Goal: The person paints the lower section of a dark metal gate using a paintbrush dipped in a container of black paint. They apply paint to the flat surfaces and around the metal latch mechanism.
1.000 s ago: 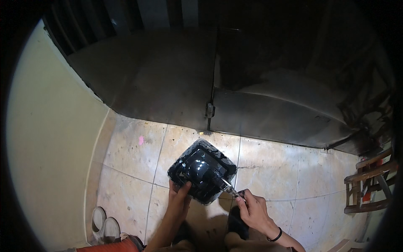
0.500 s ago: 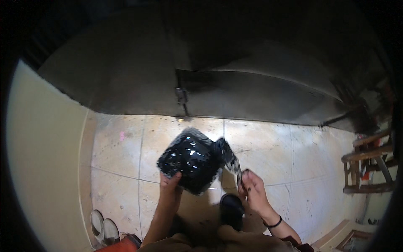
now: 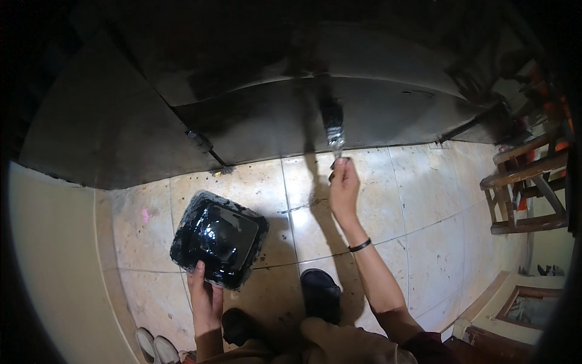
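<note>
My left hand (image 3: 206,297) is closed on the near edge of a square paint tray (image 3: 219,238), thumb over the rim and the other fingers underneath. Wet, glossy black paint covers its inside. In my right hand (image 3: 344,189) I grip a paintbrush (image 3: 334,132) by its handle, the dark bristles pointing away from me. Those bristles are at the lower part of a large dark metal door (image 3: 254,130); they look to be touching it, though dark on dark makes contact hard to judge. A bolt (image 3: 200,141) sits low on the door, left of the brush.
Beige floor tiles (image 3: 376,212) with dark specks lie below. A wooden stool (image 3: 527,176) stands on the right. Pale shoes (image 3: 156,347) rest by the cream wall (image 3: 54,242) at lower left. My dark slipper (image 3: 320,295) is at the bottom middle.
The brush has left the tray's right edge and moved up and away to the door. My left hand has carried the tray leftward. The view has turned a little to the right.
</note>
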